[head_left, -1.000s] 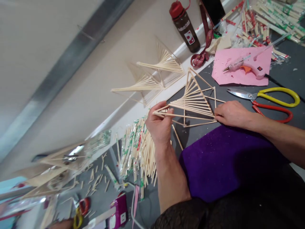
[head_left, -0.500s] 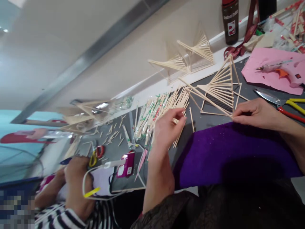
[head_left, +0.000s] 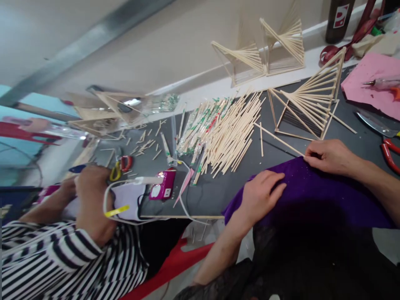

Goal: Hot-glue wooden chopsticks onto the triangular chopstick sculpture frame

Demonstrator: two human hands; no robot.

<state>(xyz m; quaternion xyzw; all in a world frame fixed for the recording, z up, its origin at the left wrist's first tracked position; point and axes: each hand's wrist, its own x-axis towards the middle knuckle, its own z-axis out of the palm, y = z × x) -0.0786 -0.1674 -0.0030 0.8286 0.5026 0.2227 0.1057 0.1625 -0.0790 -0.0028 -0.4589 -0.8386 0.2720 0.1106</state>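
Frame (head_left: 308,106) of thin sticks stands on the dark table (head_left: 218,187), near the right hand (head_left: 328,156), which pinches one stick's end. Left hand (head_left: 261,193) lies flat and open on purple cloth (head_left: 312,191). Frame looks light, brittle; better held at glued corners.

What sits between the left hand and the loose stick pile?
Nothing visible. The left hand rests on the purple cloth; only bare dark tabletop separates it from the stick pile. The right hand pinches a stick of the stick frame.
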